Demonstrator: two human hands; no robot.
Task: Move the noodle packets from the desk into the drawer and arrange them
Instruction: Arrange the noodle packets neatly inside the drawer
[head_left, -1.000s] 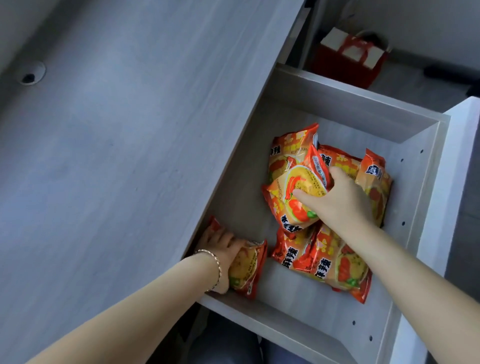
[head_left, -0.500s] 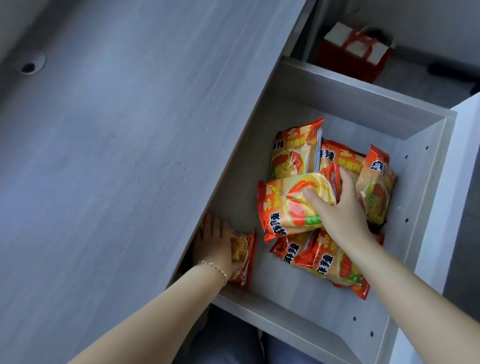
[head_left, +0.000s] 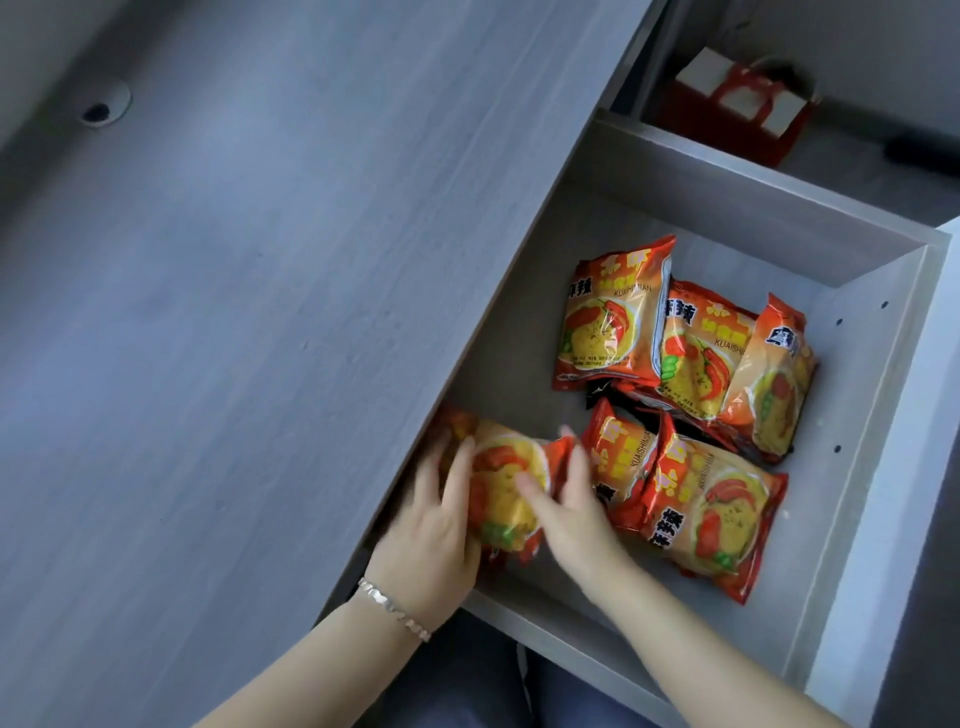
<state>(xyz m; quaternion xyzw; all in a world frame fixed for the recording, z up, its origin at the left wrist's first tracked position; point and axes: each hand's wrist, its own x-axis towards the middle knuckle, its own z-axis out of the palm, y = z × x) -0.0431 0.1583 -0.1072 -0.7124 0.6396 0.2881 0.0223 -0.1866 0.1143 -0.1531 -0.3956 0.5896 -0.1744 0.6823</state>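
Observation:
The grey drawer (head_left: 753, 208) stands pulled out to the right of the desk top (head_left: 234, 312). Several orange-red noodle packets lie inside it. One packet (head_left: 506, 488) lies at the drawer's near left corner, partly under the desk edge. My left hand (head_left: 436, 525) presses on its left side and my right hand (head_left: 569, 506) holds its right edge; both are blurred. Two packets (head_left: 696, 499) lie just right of my hands. Three more packets (head_left: 680, 338) lean together further back.
A red gift bag (head_left: 743, 109) stands on the floor beyond the drawer. The desk top has a round cable hole (head_left: 104, 109) at the far left. The drawer's white front panel (head_left: 893, 467) runs along the right.
My right hand lifted one packet off the middle pile and carried it left to the near left corner. My left hand stayed at that corner and now holds the same packet.

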